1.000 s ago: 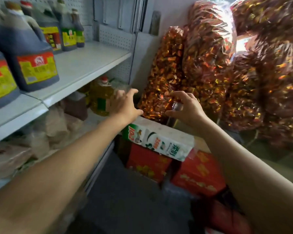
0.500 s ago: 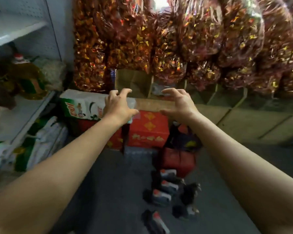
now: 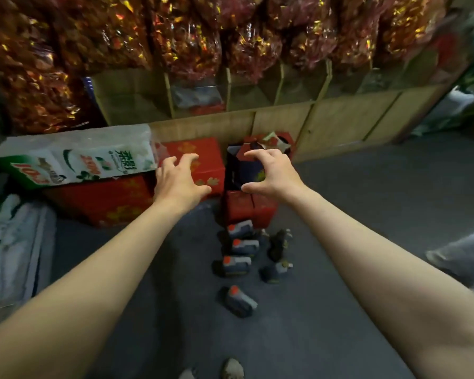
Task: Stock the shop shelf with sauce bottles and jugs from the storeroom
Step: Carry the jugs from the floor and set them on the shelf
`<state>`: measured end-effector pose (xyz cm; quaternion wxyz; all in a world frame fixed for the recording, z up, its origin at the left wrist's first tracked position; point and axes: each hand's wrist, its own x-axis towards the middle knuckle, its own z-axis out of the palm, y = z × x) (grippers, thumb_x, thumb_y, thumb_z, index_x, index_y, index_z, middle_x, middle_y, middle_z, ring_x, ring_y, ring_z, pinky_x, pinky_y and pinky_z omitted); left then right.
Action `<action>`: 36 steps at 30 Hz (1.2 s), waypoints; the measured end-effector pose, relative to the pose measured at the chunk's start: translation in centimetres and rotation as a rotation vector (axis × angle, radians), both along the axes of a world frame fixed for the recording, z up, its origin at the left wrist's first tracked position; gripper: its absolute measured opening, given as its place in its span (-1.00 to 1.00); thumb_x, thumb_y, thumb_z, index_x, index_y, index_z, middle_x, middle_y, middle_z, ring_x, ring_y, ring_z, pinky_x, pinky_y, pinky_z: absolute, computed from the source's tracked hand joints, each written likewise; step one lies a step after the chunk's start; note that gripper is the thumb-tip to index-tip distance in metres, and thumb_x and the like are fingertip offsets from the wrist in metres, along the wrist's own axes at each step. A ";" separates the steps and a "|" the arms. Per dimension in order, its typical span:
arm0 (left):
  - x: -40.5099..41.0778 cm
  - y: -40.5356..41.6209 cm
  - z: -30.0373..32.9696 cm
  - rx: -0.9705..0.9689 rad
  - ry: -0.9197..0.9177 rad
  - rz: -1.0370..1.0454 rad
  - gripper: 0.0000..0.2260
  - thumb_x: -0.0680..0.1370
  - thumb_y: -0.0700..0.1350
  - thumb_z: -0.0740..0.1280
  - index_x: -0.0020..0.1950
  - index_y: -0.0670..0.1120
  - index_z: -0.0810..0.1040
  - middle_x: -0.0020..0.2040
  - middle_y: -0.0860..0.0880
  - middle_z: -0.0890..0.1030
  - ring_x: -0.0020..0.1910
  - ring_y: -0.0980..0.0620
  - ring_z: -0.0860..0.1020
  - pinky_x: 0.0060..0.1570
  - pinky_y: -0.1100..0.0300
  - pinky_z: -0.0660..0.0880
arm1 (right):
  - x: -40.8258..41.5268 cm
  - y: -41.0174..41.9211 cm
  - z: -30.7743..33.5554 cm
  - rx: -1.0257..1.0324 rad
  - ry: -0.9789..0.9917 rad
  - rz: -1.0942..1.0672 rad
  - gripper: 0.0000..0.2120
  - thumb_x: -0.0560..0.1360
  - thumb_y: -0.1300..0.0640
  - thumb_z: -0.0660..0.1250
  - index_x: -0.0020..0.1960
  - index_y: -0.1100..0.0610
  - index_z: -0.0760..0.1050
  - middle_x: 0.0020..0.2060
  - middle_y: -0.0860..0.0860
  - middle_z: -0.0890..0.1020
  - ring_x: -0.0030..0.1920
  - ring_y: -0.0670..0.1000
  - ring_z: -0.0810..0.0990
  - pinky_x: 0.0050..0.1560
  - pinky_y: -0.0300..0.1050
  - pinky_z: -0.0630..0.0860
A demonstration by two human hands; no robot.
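Several dark sauce jugs with red caps stand on the grey floor, the nearest jug (image 3: 238, 300) tilted, others such as a jug (image 3: 236, 265) and a jug (image 3: 242, 246) in a row behind it. Two smaller dark bottles (image 3: 278, 246) stand to their right. My left hand (image 3: 179, 180) and my right hand (image 3: 272, 172) are both stretched out in the air above the floor with spread, slightly bent fingers. Neither holds anything. Both hover well above the jugs, in front of the red cartons.
Red cartons (image 3: 203, 160) and an open dark box (image 3: 241, 170) stand against a wooden counter (image 3: 340, 124). A white and green pack (image 3: 74, 157) lies on cartons at left. Shiny red and gold bags (image 3: 175, 36) hang above. Sacks (image 3: 14, 247) lie at far left.
The view has swung from the shelf at the left down to the floor. The jugs on the floor have come into view, and both empty hands have lowered with it.
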<state>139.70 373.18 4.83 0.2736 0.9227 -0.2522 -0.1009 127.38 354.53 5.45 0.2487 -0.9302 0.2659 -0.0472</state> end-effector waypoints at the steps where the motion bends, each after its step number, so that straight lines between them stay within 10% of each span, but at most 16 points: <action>1: -0.2 -0.4 -0.5 0.005 0.014 -0.013 -0.33 0.43 0.07 0.53 0.47 0.17 0.33 0.47 -0.13 0.29 0.45 -0.18 0.26 0.37 -0.07 0.34 | -0.5 0.0 -0.5 0.012 0.014 -0.028 -0.26 0.35 -0.13 0.59 0.46 -0.15 0.38 0.37 0.05 0.42 0.43 0.10 0.30 0.41 0.07 0.39; 17: -4.4 0.0 -21.2 0.219 0.375 -0.260 -0.35 0.47 0.05 0.49 0.51 0.13 0.30 0.50 -0.13 0.23 0.48 -0.20 0.21 0.39 -0.05 0.30 | -10.3 3.4 -23.1 0.309 0.301 -0.299 -0.26 0.38 -0.10 0.58 0.48 -0.07 0.37 0.38 0.10 0.41 0.42 0.14 0.35 0.39 0.03 0.38; 36: -8.6 -2.7 -70.3 0.244 0.713 -0.373 -0.18 0.35 -0.05 0.61 0.54 -0.05 0.31 0.42 -0.02 0.47 0.40 0.01 0.43 0.24 0.28 0.30 | -19.9 6.8 -73.1 0.723 0.188 -0.740 -0.13 0.41 0.06 0.60 0.58 0.06 0.22 0.47 0.11 0.39 0.44 0.10 0.41 0.40 0.01 0.41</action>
